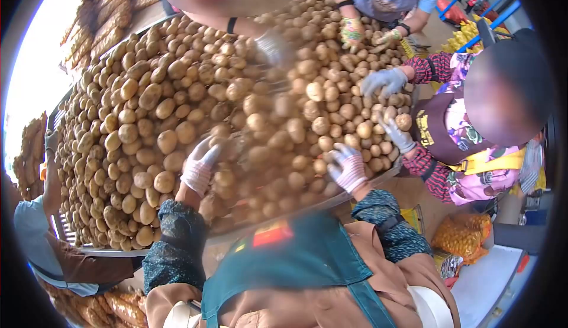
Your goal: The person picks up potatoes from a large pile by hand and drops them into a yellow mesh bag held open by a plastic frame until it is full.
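Potatoes (167, 141) fill a large metal-edged sorting table (272, 224) before me, those near its middle blurred. My left hand (200, 165), in a pale glove with a pink striped cuff, rests at the near side of the heap, fingers stretched over potatoes. Farther right, my right hand (348, 168) wears a matching glove and touches potatoes with its fingers apart. Neither hand shows a potato in its grasp. Patterned dark sleeves cover both my forearms.
Co-workers' gloved hands work opposite: one blurred hand (273, 47), a patterned glove (352, 31), and a grey glove (384, 82) at the right. Another person (38, 227) stands left. Stacked net sacks (106, 14) lie behind; a filled net bag (464, 236) sits lower right.
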`<state>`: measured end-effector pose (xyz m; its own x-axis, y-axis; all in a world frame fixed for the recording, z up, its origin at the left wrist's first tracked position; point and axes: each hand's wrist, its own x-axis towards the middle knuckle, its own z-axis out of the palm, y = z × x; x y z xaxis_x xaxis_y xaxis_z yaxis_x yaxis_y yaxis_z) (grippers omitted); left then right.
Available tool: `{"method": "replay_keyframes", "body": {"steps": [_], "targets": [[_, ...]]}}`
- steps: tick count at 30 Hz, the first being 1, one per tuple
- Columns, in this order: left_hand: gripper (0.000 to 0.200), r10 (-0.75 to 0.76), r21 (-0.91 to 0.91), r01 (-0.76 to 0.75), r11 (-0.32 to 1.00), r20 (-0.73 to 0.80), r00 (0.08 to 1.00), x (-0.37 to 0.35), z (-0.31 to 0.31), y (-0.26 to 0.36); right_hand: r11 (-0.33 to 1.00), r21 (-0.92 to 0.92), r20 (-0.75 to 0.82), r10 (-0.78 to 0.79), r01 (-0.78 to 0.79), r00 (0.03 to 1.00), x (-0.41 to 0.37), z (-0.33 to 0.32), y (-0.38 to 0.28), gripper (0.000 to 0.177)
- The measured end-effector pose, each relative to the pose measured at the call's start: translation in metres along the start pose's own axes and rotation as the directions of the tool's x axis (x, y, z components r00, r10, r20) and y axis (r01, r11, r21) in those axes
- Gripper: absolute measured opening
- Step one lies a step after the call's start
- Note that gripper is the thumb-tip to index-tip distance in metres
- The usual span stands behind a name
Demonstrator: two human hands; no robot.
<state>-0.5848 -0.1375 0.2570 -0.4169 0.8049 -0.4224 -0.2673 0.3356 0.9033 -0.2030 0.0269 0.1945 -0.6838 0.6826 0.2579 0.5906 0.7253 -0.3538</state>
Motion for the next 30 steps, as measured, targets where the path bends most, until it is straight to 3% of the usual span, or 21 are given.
{"method": "replay_keyframes", "body": {"steps": [1, 2, 3, 4, 5, 6, 7, 9, 10, 11, 14, 15, 17, 18, 19, 20, 24, 27, 28, 29, 30], "targets": [[0.048, -0.088, -0.132, 0.093, 0.987, 0.041, 0.995, -0.011, 0.006, 0.017, 0.994, 0.087, -0.142, 0.073, -0.061, 0.987, 0.003, 0.005, -0.007, 0.037], [0.046, -0.048, -0.217, 0.073, 0.973, 0.116, 0.992, -0.010, 0.004, 0.014, 0.981, 0.157, -0.176, 0.143, -0.116, 0.974, 0.015, -0.005, -0.029, 0.037], [0.048, 0.018, -0.374, 0.067, 0.925, 0.220, 0.975, -0.013, 0.010, 0.019, 0.987, 0.131, -0.159, 0.113, -0.093, 0.981, 0.031, -0.017, -0.055, 0.037], [0.045, 0.020, -0.415, 0.079, 0.906, 0.228, 0.973, -0.010, 0.010, 0.012, 0.853, 0.423, 0.091, 0.294, -0.305, 0.951, 0.045, -0.022, -0.083, 0.040], [0.042, 0.022, -0.455, 0.093, 0.886, 0.239, 0.971, -0.007, 0.011, 0.005, 0.595, 0.606, 0.371, 0.375, -0.528, 0.849, 0.058, -0.019, -0.107, 0.043], [0.041, 0.033, -0.429, 0.089, 0.899, 0.269, 0.963, -0.005, 0.016, 0.011, 0.688, 0.657, 0.280, 0.159, -0.309, 0.947, 0.074, -0.008, -0.117, 0.050], [0.041, 0.034, -0.448, 0.114, 0.886, 0.309, 0.950, -0.007, 0.017, 0.014, 0.728, 0.681, 0.179, -0.071, -0.072, 0.981, 0.087, 0.002, -0.130, 0.057], [0.041, 0.041, -0.484, 0.160, 0.861, 0.379, 0.924, -0.011, 0.019, 0.021, 0.681, 0.716, 0.250, -0.050, -0.150, 0.967, 0.105, 0.011, -0.164, 0.071], [0.043, 0.047, -0.495, 0.138, 0.858, 0.343, 0.938, -0.015, 0.025, 0.025, 0.561, 0.764, 0.395, -0.014, -0.320, 0.919, 0.106, 0.025, -0.169, 0.078], [0.044, -0.006, -0.451, 0.155, 0.879, 0.314, 0.949, -0.017, 0.027, 0.029, 0.563, 0.765, 0.395, -0.029, -0.311, 0.918, 0.110, 0.027, -0.173, 0.078], [0.041, 0.003, -0.141, 0.026, 0.990, 0.203, 0.979, -0.012, 0.022, 0.012, 0.581, 0.743, 0.438, -0.046, -0.333, 0.898, 0.119, 0.027, -0.182, 0.080], [0.036, -0.100, -0.066, 0.115, 0.991, 0.206, 0.973, -0.007, 0.016, 0.006, 0.692, 0.671, 0.403, -0.040, -0.265, 0.914, 0.114, 0.030, -0.177, 0.079], [0.032, -0.114, 0.108, 0.105, 0.989, 0.081, 0.990, 0.001, 0.008, -0.013, 0.705, 0.660, 0.352, 0.017, -0.261, 0.936, 0.102, 0.037, -0.166, 0.077], [0.035, 0.181, 0.404, -0.189, 0.895, 0.057, 0.982, 0.006, -0.001, -0.015, 0.720, 0.645, 0.330, 0.043, -0.258, 0.943, 0.098, 0.036, -0.163, 0.077], [0.038, 0.454, 0.653, -0.420, 0.630, 0.129, 0.881, 0.012, -0.006, -0.016, 0.752, 0.610, 0.315, 0.059, -0.249, 0.947, 0.094, 0.030, -0.159, 0.076], [0.048, 0.544, 0.739, -0.434, 0.516, 0.108, 0.832, 0.015, -0.004, -0.008, 0.786, 0.573, 0.292, 0.070, -0.233, 0.954, 0.095, 0.024, -0.157, 0.076], [0.066, 0.476, 0.899, -0.286, 0.331, 0.102, 0.873, 0.051, 0.016, -0.005, 0.832, 0.508, 0.211, 0.132, -0.224, 0.968, 0.076, 0.024, -0.135, 0.076], [0.064, 0.332, 0.874, -0.275, 0.401, 0.141, 0.933, 0.078, 0.016, -0.021, 0.858, 0.455, 0.164, 0.185, -0.241, 0.969, 0.070, 0.016, -0.125, 0.077], [0.063, 0.341, 0.810, -0.283, 0.514, 0.110, 0.934, 0.078, 0.014, -0.021, 0.864, 0.437, 0.156, 0.200, -0.249, 0.967, 0.070, 0.012, -0.122, 0.078], [0.059, 0.463, 0.749, -0.371, 0.548, 0.098, 0.881, 0.079, 0.011, -0.028, 0.867, 0.426, 0.148, 0.215, -0.258, 0.965, 0.070, 0.009, -0.119, 0.078], [0.057, 0.274, 0.345, -0.266, 0.900, 0.026, 0.961, 0.071, 0.015, -0.019, 0.871, 0.415, 0.141, 0.224, -0.262, 0.965, 0.072, 0.007, -0.116, 0.079]]}}
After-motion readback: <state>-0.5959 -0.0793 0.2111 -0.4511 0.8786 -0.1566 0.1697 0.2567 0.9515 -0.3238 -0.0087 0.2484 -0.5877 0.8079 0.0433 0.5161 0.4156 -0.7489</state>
